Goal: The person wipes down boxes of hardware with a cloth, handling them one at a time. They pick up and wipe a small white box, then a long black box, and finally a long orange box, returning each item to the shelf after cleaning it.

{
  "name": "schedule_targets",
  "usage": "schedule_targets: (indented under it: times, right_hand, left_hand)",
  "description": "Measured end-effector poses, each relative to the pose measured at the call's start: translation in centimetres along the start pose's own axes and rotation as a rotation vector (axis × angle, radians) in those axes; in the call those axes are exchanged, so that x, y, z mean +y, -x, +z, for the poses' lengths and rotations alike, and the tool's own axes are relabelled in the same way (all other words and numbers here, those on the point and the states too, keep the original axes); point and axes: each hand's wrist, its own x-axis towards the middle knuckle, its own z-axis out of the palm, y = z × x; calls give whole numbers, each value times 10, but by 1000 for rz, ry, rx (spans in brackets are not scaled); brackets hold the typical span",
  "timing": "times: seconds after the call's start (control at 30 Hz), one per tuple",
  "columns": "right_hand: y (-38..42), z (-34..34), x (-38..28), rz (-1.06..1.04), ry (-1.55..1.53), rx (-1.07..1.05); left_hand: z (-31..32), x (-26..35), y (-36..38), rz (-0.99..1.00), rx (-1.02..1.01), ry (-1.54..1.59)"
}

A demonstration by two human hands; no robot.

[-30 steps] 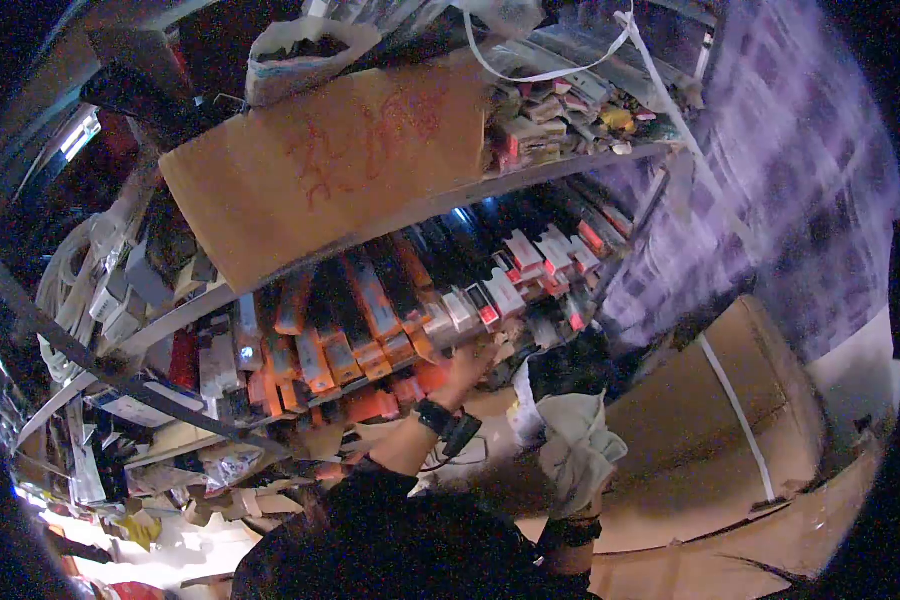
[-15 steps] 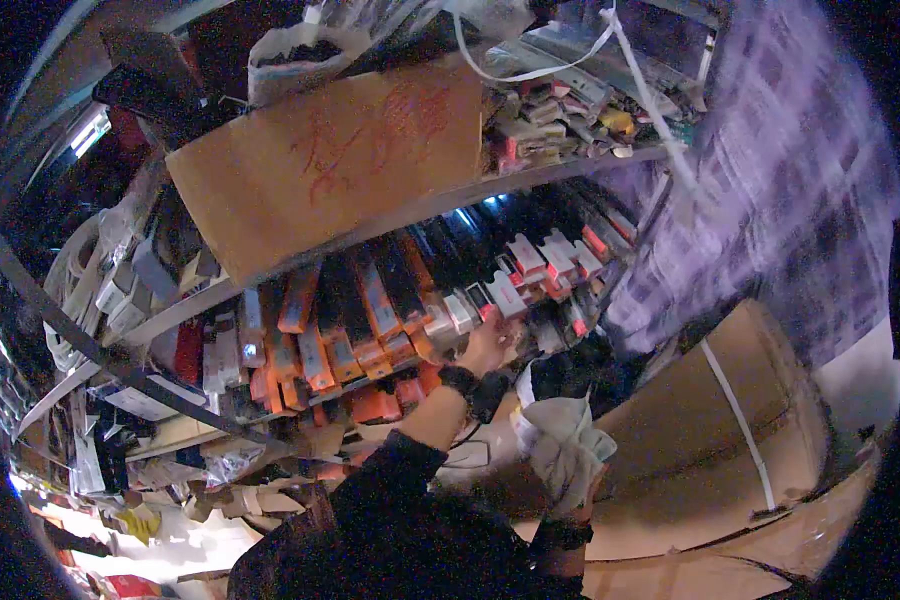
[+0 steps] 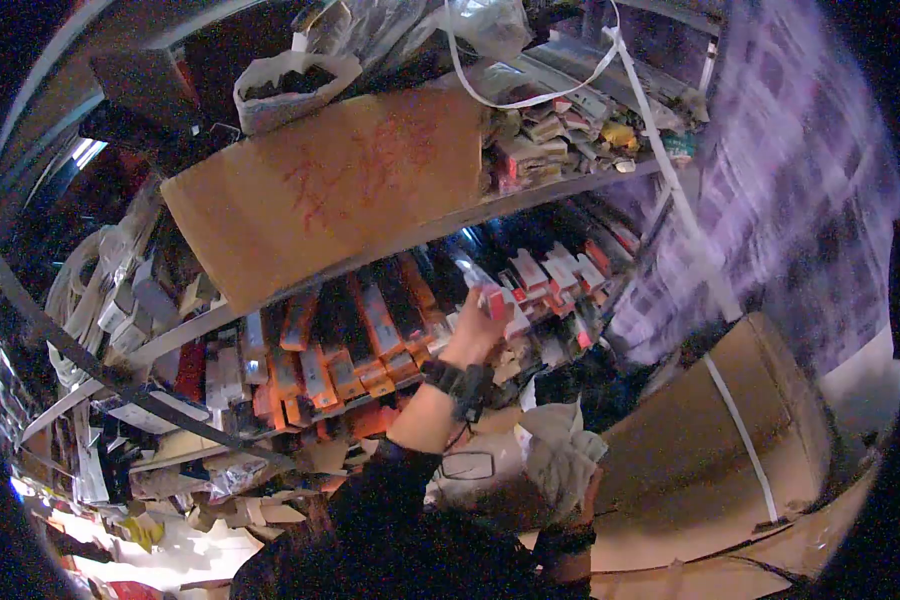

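My left hand point(image 3: 472, 335), with a black watch on its wrist, is raised to the middle shelf and grips a small red and white packet point(image 3: 490, 297) by the row of upright orange and black boxes point(image 3: 370, 325). My right hand point(image 3: 587, 497) is low at my right side. It holds up a crumpled whitish bag point(image 3: 558, 455), which hides most of its fingers. More red and white packets point(image 3: 555, 275) stand to the right of the held one.
A large cardboard sheet with red writing point(image 3: 330, 185) leans on the upper shelf, beside a bag of dark stuff point(image 3: 288, 85). Big cardboard boxes with white strapping point(image 3: 730, 420) stand at the right. White straps point(image 3: 670, 160) hang down. Loose cardboard and packets point(image 3: 220, 480) litter the lower left.
My left hand has risen from the shelf's front edge to the row of packets and now holds one up. The bag in my right hand has dropped a little.
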Motion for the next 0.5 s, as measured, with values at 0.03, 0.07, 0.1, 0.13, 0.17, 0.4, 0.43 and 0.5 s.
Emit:
schedule_targets:
  times: [0.03,0.07,0.1,0.13,0.17,0.4,0.43,0.5]
  right_hand:
    - [-2,-1,-2,16,-75,-5]
    - [-1,-1,-1,33,-150,-5]
    - [3,2,0,49,-224,-4]
    - [-3,-2,-5,66,-297,-3]
    - [0,-1,-4,83,-369,1]
    - [8,7,4,175,-913,31]
    - [3,5,3,186,-991,28]
    - [8,10,1,211,-1138,7]
  left_hand:
    - [17,-70,-33,27,-74,279]
    - [12,-50,-26,28,-73,280]
    - [7,-29,-19,88,-67,89]
    - [2,-14,-13,148,-61,-102]
    - [2,-20,-15,152,-61,-97]
    - [-17,-45,-19,-499,-122,1379]
    - [-26,-42,-12,-465,-212,1331]
    - [-44,-24,15,-383,-295,1222]
